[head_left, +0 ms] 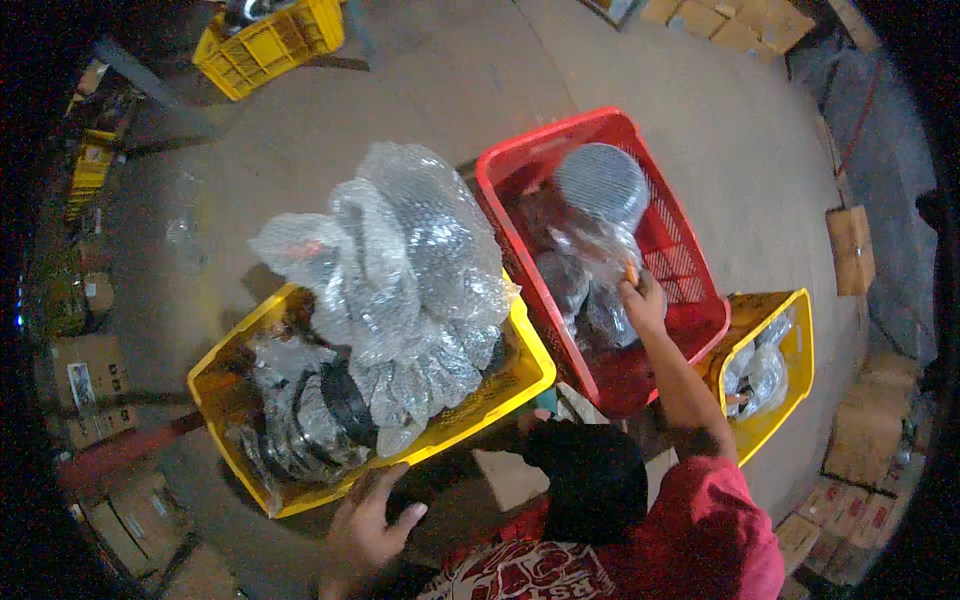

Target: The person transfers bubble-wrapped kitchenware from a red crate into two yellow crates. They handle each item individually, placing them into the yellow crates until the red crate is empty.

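Note:
My left hand (372, 530) is at the lower edge, beside the near rim of a yellow crate (530, 345). Its thumb stands apart from the fingers, and nothing shows in its grasp. A large bundle of bubble wrap (420, 260) rises from that crate, over several plastic-wrapped dark and silvery items (325, 415). My right hand is out of view. Just ahead, a co-worker in a red shirt (715, 525) and black headwear (590, 480) reaches into a red basket (690, 285). That person's right hand (645, 300) grips the orange-brown handle (632, 272) of a wrapped, round pan-like item (600, 185).
Another yellow crate (805, 345) with wrapped items stands right of the red basket. A further yellow crate (270, 50) stands at the far left. Cardboard boxes (90, 390) line the left side, and more boxes (870, 420) line the right. Bare floor (440, 90) stretches behind the baskets.

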The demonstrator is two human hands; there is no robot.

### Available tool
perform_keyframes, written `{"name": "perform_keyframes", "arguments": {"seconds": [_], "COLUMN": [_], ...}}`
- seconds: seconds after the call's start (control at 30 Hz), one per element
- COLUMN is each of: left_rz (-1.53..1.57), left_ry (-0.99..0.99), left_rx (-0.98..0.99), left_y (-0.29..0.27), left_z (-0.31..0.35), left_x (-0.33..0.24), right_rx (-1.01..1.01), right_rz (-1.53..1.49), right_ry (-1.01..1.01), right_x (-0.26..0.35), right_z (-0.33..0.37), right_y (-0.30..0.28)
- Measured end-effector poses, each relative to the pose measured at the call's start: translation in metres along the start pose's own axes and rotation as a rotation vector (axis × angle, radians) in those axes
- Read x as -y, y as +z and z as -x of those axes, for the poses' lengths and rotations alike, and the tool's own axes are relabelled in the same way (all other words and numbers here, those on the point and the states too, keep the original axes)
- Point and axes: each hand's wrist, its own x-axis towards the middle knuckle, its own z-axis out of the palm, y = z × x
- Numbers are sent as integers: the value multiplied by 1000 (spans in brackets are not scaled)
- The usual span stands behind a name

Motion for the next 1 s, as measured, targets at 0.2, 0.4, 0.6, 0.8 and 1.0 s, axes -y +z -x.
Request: {"name": "perform_keyframes", "arguments": {"seconds": [0.2, 0.4, 0.6, 0.8, 1.0], "left_rz": [-77, 142, 537, 488, -131], "left_ry": [-105, 98, 235, 74, -68], "left_rx": [65, -152, -379, -751, -973], "left_y": [3, 10, 14, -7, 11], "left_z": [22, 25, 45, 90, 103], "left_x": [10, 29, 23, 18, 14], "right_rx": [-149, -221, 135, 658, 1027], "right_rz": [-193, -571, -483, -668, -690], "right_ry": [-366, -275, -329, -551, -388], "right_x": [72, 156, 255, 345, 290], "right_z": [28, 89, 223, 320, 311], "right_y": [-64, -92, -61, 17, 68]}}
